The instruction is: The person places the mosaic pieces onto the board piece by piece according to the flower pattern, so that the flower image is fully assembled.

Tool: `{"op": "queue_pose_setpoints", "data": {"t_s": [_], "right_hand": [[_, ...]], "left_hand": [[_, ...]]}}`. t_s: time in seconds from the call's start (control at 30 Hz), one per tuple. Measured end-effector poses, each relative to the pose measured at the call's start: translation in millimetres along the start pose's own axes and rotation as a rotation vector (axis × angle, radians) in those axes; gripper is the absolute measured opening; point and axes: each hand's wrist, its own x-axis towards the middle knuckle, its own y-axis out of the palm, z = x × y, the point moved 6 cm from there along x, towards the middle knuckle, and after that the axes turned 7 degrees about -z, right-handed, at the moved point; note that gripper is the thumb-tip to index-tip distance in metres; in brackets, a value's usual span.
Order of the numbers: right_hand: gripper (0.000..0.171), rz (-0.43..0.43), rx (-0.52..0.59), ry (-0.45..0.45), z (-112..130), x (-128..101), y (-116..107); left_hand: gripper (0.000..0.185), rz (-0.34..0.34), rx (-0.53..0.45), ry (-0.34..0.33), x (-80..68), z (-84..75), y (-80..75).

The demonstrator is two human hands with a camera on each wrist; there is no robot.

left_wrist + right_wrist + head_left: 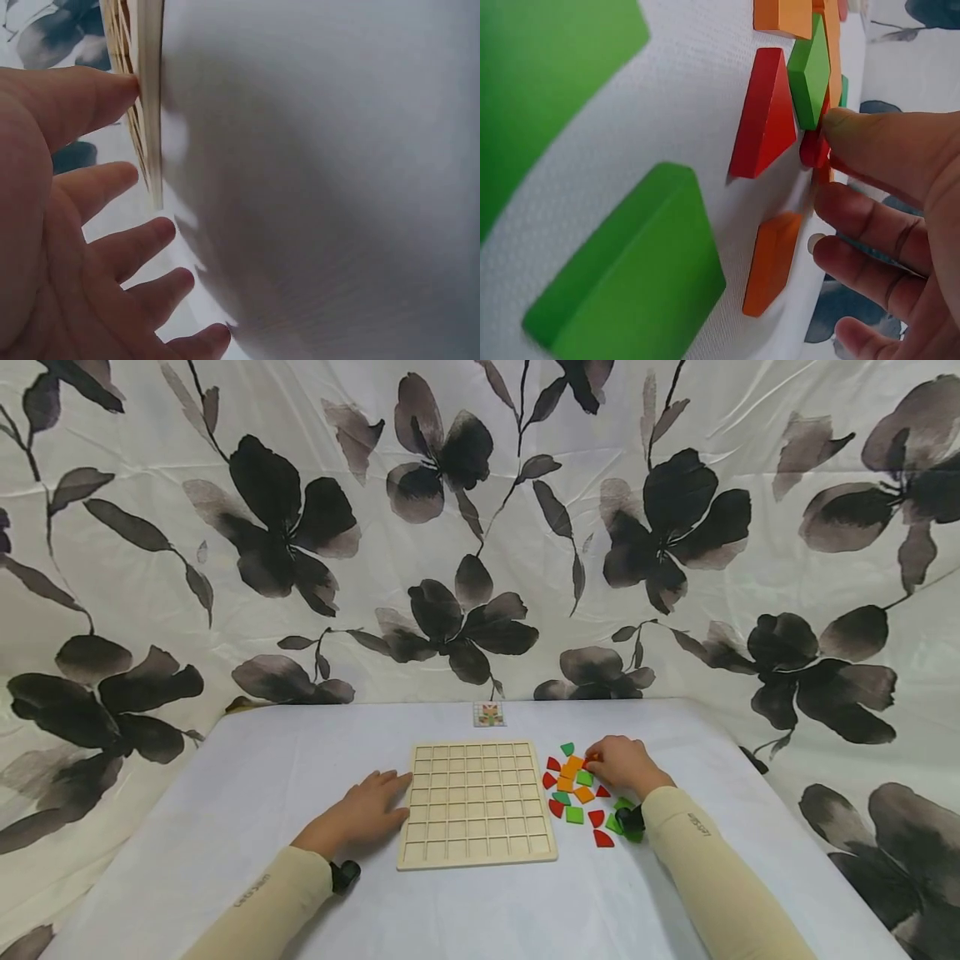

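Picking a small red piece [814, 148] from the coloured tiles [583, 792] at the gridded wooden board's [477, 803] three o'clock, the right hand [621, 764] pinches it. Spread flat, the left hand [365, 814] steadies the board's nine o'clock edge. Lifting it cleanly towards a cell probably comes next.

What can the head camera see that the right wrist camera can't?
Only the head view shows the wooden grid board, the left hand lying flat beside it, the small picture card and the flowered cloth behind the table.

Only the right wrist view shows, close up, the fingertips pinching a small red piece.

Both show the right hand among the red, green and orange pieces on the white table.
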Motion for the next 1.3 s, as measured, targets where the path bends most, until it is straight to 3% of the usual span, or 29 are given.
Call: {"op": "queue_pose_setpoints", "data": {"t_s": [0.33,0.73,0.97,1.3], "right_hand": [[0.026,-0.014,0.046,0.021,6,-1,-3],[0.018,-0.04,0.277,0.093,8,-2,-14],[0.017,-0.109,0.338,0.003,43,5,-26],[0.013,-0.153,0.444,-0.116,102,17,-16]], "left_hand": [[0.056,0.018,-0.01,-0.03,-4.7,-1.6,-0.8],[0.06,0.054,-0.026,-0.035,-3.3,2.4,2.9],[0.062,0.069,-0.045,-0.051,-0.8,5.3,6.5],[0.064,0.066,-0.065,-0.045,-3.1,9.9,9.2]]}}
